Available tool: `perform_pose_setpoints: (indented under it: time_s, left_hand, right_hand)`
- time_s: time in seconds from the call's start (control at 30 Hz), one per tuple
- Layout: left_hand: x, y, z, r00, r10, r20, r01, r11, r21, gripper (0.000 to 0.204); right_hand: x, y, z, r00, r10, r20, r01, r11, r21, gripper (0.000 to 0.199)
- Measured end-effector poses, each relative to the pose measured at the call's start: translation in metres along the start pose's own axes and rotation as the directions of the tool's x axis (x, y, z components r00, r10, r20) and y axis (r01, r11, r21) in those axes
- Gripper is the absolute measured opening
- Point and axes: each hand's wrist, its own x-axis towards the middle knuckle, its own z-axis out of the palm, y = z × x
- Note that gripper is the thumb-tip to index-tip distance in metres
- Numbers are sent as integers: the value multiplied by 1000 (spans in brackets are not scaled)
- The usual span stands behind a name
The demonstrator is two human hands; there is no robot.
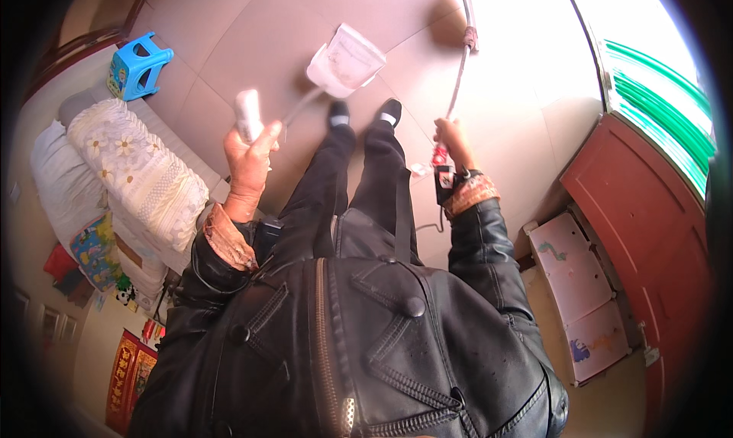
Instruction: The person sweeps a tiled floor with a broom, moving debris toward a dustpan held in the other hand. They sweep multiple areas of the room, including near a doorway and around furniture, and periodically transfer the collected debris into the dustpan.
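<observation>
Both grips clenched: the left hand [248, 159] around a white dustpan handle [248, 114], the right hand [452, 142] around a long mop pole [460, 64].

The pole looks stiff and light, best gripped near its top; it slants down to the tiled floor [252, 26]. The white dustpan [345, 59], seemingly light rigid plastic, hangs just ahead of the black shoes [365, 111].

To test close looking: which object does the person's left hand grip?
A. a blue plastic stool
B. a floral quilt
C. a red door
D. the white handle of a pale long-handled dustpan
D: the left hand closes round the white handle of the pale dustpan.
</observation>
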Motion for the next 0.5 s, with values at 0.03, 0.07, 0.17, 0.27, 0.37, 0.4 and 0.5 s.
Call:
perform_pose_setpoints:
  time_s: [0.03,0.07,0.17,0.27,0.37,0.4,0.5]
  left_hand:
    - [-3,-2,1,1000,13,1,-13,1000,-2,18]
    - [-6,-4,4,1000,26,1,-26,1000,-5,19]
    - [-10,-12,8,999,30,30,-29,999,-22,19]
    - [-9,-20,8,999,16,39,-15,1000,-22,19]
    - [-7,-26,-1,999,-15,36,15,1000,-6,18]
    - [-7,-28,-6,999,-30,45,31,999,-12,19]
    - [-9,-31,-27,998,-15,65,16,1000,-11,19]
  right_hand:
    - [-1,2,12,999,19,35,-22,995,93,13]
    - [-10,9,24,994,51,93,-55,998,43,13]
    - [-52,42,51,951,80,298,-82,997,-6,15]
    - [-86,64,60,931,144,334,-128,989,-71,13]
    - [-106,67,56,885,111,451,-71,992,-105,13]
    - [-111,66,52,879,96,466,-45,992,-120,13]
    - [-125,61,37,933,55,355,-18,994,-106,13]
